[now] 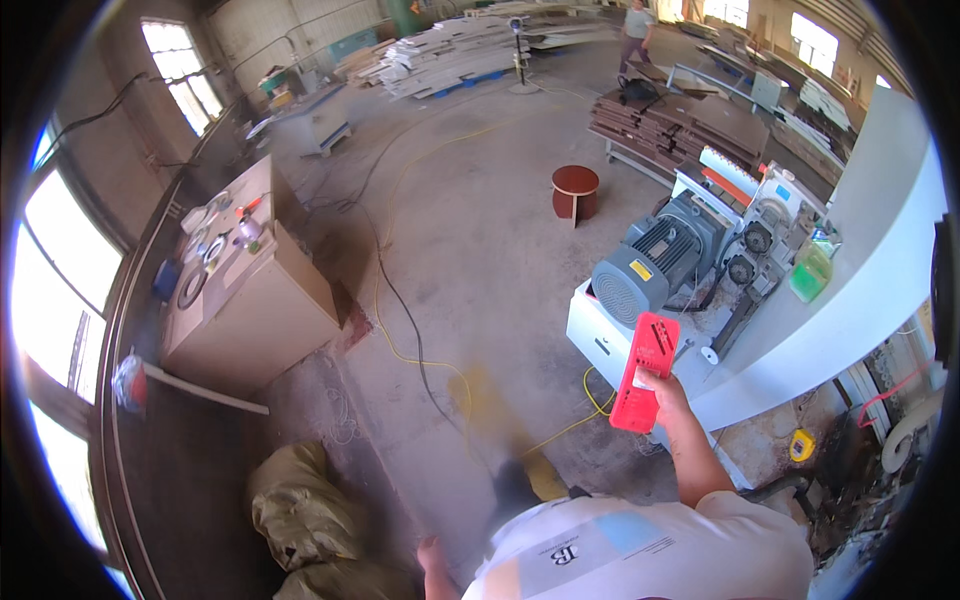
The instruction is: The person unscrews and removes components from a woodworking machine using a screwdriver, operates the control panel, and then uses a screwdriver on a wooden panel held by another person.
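Observation:
My right hand [659, 389] grips a flat, long red plastic case [652, 345] with dark slots near its upper end. The thumb lies across its face; the other fingers are hidden behind it. The case is held up in front of a machine with a grey finned electric motor [648, 262] on a white base. My left hand [430, 553] hangs low beside my body, apart from anything, with its fingers too small and unclear to read.
A wooden cabinet [262, 318] with tape rolls stands on the left, near an olive sack [305, 505]. Cables [400, 310] cross the floor. A round brown stool [575, 187], stacked brown boards [675, 130] and a person [636, 38] are farther off. A yellow tape measure [801, 445] lies right.

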Motion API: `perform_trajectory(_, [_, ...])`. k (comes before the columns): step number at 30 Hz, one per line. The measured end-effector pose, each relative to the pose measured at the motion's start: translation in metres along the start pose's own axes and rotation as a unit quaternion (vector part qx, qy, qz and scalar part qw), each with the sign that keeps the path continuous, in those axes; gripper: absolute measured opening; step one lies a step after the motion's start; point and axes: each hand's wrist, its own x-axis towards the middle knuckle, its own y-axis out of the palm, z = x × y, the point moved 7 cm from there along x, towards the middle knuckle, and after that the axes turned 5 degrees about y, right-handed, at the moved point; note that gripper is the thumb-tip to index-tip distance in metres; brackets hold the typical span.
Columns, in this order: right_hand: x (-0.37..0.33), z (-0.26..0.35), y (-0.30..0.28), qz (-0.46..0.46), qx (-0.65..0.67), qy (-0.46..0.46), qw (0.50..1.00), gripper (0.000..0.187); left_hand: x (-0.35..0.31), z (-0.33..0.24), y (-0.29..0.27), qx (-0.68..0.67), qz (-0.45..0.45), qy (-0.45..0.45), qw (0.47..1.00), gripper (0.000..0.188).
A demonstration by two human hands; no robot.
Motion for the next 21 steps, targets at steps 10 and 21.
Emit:
perform_trajectory(10, [0.126,0.016,0.059,-0.084,0.031,-0.074,0.993,0.033,0.251,-0.154,0.168,0.582,0.393,0.213,0.68,0.032])
perform_trajectory(21, [0.301,0.05,0.104,-0.145,0.083,-0.075,0.983,0.034,0.465,-0.485,0.369,0.437,0.286,0.37,0.769,0.032])
